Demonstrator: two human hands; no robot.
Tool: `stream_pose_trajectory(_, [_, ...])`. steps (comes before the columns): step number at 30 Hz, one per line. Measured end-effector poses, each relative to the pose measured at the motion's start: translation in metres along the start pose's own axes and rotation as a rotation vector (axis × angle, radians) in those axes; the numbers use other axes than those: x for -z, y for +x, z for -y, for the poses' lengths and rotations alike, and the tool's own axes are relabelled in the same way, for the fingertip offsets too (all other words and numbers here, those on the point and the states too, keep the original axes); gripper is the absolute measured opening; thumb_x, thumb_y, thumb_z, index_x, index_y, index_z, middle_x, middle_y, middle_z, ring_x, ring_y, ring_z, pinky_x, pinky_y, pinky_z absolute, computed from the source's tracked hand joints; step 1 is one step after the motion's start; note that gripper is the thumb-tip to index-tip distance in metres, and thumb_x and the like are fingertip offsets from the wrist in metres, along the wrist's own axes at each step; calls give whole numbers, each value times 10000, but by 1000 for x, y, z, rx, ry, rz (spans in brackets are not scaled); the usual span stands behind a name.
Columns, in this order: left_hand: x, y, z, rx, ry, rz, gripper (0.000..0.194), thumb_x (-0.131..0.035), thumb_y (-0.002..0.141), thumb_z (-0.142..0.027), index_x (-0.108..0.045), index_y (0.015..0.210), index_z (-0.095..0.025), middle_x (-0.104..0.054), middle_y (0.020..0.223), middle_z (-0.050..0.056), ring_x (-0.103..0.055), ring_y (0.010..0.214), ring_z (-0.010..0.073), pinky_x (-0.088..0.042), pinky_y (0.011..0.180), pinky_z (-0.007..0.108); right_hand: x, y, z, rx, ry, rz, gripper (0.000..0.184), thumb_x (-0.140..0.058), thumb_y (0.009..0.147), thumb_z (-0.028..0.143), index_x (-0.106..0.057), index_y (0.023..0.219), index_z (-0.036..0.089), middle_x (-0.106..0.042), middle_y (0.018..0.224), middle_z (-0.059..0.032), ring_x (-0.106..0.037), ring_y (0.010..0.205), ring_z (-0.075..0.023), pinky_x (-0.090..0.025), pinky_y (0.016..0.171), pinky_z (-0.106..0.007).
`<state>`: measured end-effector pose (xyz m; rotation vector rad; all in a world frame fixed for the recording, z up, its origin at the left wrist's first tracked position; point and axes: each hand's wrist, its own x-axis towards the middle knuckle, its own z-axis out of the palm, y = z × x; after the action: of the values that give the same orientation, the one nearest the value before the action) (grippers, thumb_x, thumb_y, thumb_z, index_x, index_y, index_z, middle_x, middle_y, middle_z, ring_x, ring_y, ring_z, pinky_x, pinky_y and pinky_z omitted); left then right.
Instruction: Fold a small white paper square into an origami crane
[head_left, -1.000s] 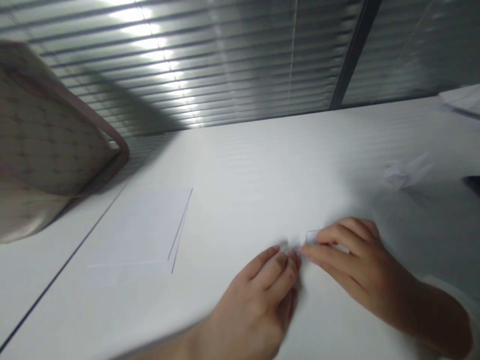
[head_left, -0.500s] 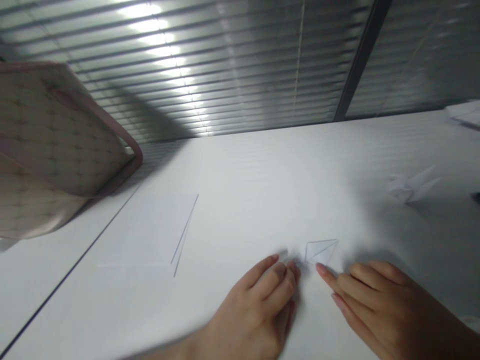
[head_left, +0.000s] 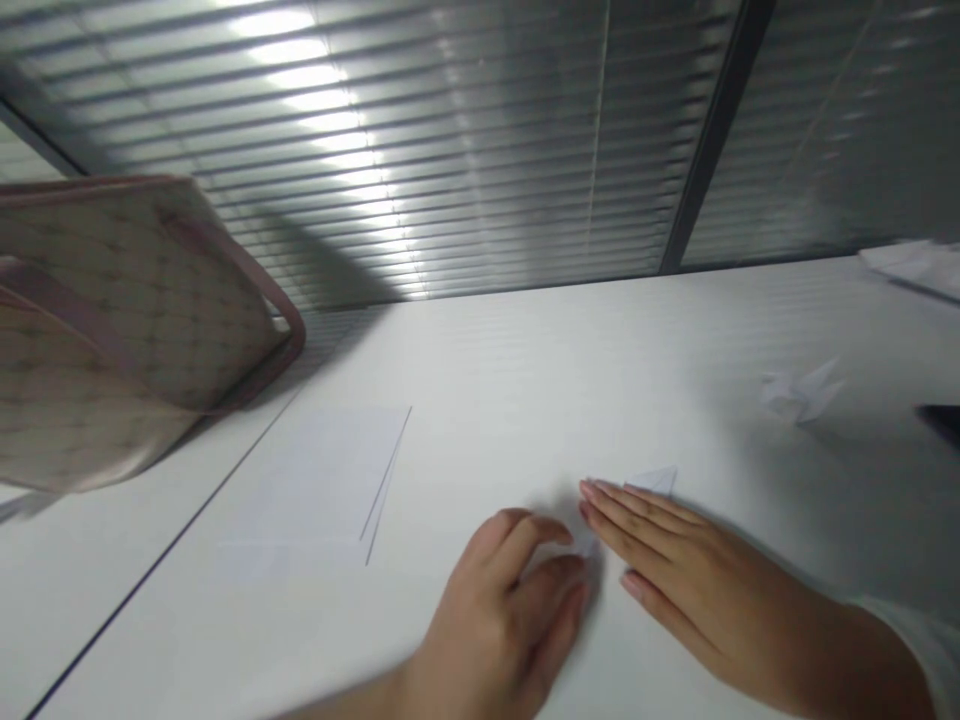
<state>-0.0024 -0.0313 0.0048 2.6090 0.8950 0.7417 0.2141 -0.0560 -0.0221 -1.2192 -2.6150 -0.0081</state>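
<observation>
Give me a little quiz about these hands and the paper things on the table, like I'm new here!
1. True or false: the right hand partly covers the folded paper.
2. Which hand is nearer the paper crane, the right hand or the left hand?
3. Fill in the gap: the edge of the quilted bag is ____.

Key: 1. True. 2. The right hand. 3. Pink.

The folded paper (head_left: 651, 481) is nearly gone, just a tip showing past the right hand's fingers (head_left: 637, 512)! The left hand (head_left: 510, 610) is a motion blur, its forearm cut off by the bottom edge. Far right, a dark object (head_left: 939, 422) runs out of frame, too clipped to name!
</observation>
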Motion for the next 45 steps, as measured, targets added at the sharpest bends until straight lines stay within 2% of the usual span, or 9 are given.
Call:
stream_pose_trajectory(3, [1, 2, 5, 134, -104, -92, 159, -599, 798, -68, -668, 863, -196, -613, 907, 56, -563, 864, 171, -519, 738, 284, 2, -1, 3, -13, -34, -32, 498, -449, 891, 192, -402, 1382, 119, -397, 1442, -52, -446, 1283, -188, -488, 994, -355])
stream_pose_trajectory(8, [-9, 13, 6, 267, -234, -10, 130, -704, 743, -135, -661, 844, -205, -611, 914, 44, -543, 891, 189, -509, 783, 326, 5, -2, 8, -38, -87, -171, 430, -469, 879, 263, -540, 1276, 114, -514, 1353, -57, -549, 1189, -188, -544, 907, -310])
stream_pose_trajectory(15, [-16, 17, 2, 356, -239, -19, 73, -640, 797, -134, -635, 774, -204, -602, 916, 42, -523, 914, 194, -494, 795, 330, 4, -2, 9, -75, -84, -223, 425, -428, 895, 292, -547, 1263, 116, -545, 1332, -55, -555, 1180, -168, -534, 910, -286])
stream_pose_trajectory(27, [-14, 20, -1, 444, -180, 17, 123, -595, 824, -176, -613, 705, -201, -554, 893, 57, -498, 896, 220, -470, 822, 411, -2, -2, 10, -107, 2, -209, 432, -437, 879, 258, -537, 1275, 116, -527, 1352, -43, -526, 1210, -166, -503, 961, -283])
stream_pose_trajectory(33, [-13, 19, 1, 467, -169, 54, 127, -589, 812, -153, -600, 692, -193, -548, 916, 61, -497, 913, 225, -472, 838, 426, 1, -4, 6, -30, -31, -137, 471, -403, 898, 264, -448, 1364, 207, -471, 1395, -6, -532, 1207, -186, -543, 893, -328])
stream_pose_trajectory(40, [-10, 25, -1, 481, -185, 64, 151, -627, 778, -127, -607, 641, -188, -555, 907, 50, -500, 915, 227, -451, 841, 448, -6, -13, 6, 10, -105, -95, 541, -463, 892, 323, -385, 1402, 161, -344, 1477, -67, -423, 1301, -225, -491, 965, -391])
stream_pose_trajectory(45, [-6, 25, 0, 482, -203, 78, 163, -622, 799, -128, -613, 644, -180, -576, 886, 44, -521, 885, 207, -461, 831, 414, -4, -13, 7, 11, -105, -145, 493, -466, 904, 345, -448, 1363, 166, -408, 1443, -72, -428, 1297, -208, -478, 972, -371])
